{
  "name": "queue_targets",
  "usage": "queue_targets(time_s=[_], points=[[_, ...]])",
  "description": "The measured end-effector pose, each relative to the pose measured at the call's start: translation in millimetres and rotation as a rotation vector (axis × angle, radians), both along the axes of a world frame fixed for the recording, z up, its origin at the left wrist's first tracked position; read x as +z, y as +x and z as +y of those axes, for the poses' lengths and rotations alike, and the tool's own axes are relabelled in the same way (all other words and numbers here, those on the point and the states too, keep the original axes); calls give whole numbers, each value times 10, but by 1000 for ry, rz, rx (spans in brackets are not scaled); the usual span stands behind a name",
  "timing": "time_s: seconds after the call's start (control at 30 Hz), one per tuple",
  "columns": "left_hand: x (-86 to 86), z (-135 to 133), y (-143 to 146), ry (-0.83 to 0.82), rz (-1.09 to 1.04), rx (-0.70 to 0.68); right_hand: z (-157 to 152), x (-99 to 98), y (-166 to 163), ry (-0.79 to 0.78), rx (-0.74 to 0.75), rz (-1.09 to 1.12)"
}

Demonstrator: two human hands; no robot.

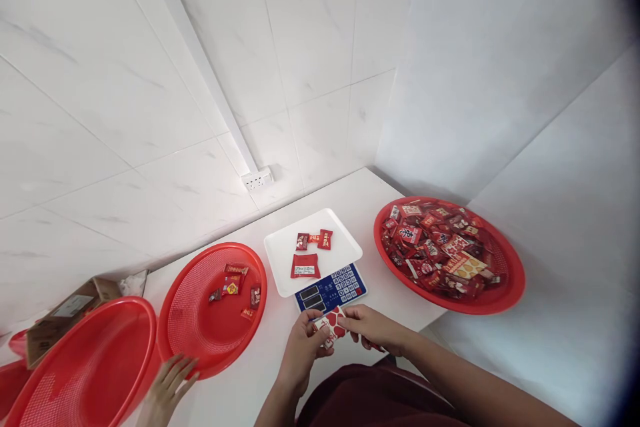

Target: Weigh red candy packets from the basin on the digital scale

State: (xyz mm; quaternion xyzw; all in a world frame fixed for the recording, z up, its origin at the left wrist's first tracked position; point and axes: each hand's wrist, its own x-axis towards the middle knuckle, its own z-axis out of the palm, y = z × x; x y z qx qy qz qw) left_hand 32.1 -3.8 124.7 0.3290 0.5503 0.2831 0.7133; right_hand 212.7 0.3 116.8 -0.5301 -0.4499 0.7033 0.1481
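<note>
A red and white snack packet (pixel 331 325) is held near the table's front edge, in front of the scale. My left hand (pixel 303 349) grips its left side, thumb on top. The fingers of my right hand (pixel 373 328) pinch its right end; something dark red shows beneath that palm, too hidden to name. Just beyond my hands is a digital scale (pixel 327 290) with a blue keypad panel. Its white tray (pixel 280 257) carries several small red packets (pixel 305 265). To the right, a red basket (pixel 515 280) is heaped with red-wrapped snacks (pixel 435 250).
Left of the scale, a red basket (pixel 180 300) contains a few wrapped snacks (pixel 233 283). Another person's hand (pixel 167 390) is at its near rim. A second red basket (pixel 145 320) and a cardboard box (pixel 65 313) stand farther left. Walls border the white table (pixel 370 197).
</note>
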Motion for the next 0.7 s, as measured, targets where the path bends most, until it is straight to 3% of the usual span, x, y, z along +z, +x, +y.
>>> queue_targets(time_s=[0.33,0.57,0.7], points=[[114,43,27,42,13,-51,63,82,-63,57,-152,-1],[21,39,-35,45,64,-141,29,36,17,16,32,-1],[-7,7,-35,7,78,-160,8,-13,35,40,36,-5]])
